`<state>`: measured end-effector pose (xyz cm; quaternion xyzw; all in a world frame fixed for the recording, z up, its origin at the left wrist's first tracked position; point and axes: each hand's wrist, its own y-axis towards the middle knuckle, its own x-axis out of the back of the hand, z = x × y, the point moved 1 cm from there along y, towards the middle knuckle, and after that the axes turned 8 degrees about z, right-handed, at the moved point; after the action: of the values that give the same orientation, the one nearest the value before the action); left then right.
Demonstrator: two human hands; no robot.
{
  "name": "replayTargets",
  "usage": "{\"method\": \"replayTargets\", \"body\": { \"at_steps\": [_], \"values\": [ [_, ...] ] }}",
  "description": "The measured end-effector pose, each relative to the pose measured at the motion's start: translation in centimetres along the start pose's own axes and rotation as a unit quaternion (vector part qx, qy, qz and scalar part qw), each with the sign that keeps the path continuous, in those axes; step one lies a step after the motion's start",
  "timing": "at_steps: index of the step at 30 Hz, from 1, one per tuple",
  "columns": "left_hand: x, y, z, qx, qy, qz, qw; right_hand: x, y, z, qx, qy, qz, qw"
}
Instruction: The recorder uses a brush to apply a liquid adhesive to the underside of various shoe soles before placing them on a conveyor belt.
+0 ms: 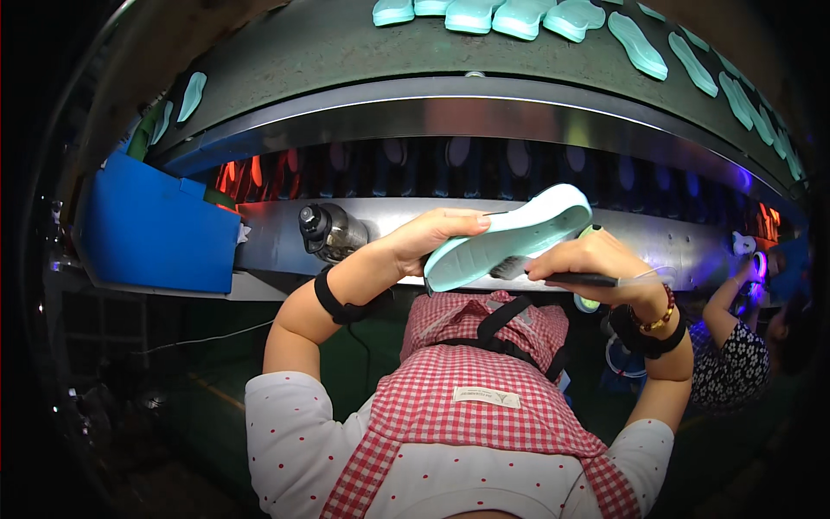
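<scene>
The left hand [437, 235] had its grip closed on a pale turquoise shoe sole [514, 232], thumb at the upper edge, remaining fingers partly hidden. The sole was held aloft in front of the person, tilted, right end higher, hollow face toward the wearer. The right hand [596, 257] had its grip closed around a dark-handled brush [581, 278]; its bristles lay over the sole's lower edge, though firm contact could not be confirmed. A dark bottle [333, 232] stood on the metal counter [270, 232], left of the sole. Beyond, similar soles [517, 17] lay on a conveyor belt [346, 56]. A co-worker [733, 355] was at far right.
</scene>
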<state>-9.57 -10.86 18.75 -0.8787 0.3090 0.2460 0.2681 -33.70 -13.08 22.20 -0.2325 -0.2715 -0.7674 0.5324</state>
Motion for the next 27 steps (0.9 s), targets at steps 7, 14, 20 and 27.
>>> {"method": "replayTargets", "body": {
  "at_steps": [7,14,20,27],
  "values": [
    [0.5,1.1,2.3,-0.088,-0.232,0.057,0.967,-2.1,1.1,0.1,-0.112,0.249,-0.150,0.950],
    [0.7,1.4,3.2,-0.124,-0.314,0.121,0.933,-1.4,-0.9,-3.3,-0.146,0.123,-0.436,0.879],
    [3.0,0.3,2.8,-0.191,-0.255,0.074,0.945,-4.5,0.7,-1.4,-0.076,0.057,-0.388,0.917],
    [6.2,-8.2,-10.6,-0.450,-0.086,0.026,0.889,-4.3,-1.5,-2.4,-0.006,0.321,-0.479,0.817]
  ]
}}
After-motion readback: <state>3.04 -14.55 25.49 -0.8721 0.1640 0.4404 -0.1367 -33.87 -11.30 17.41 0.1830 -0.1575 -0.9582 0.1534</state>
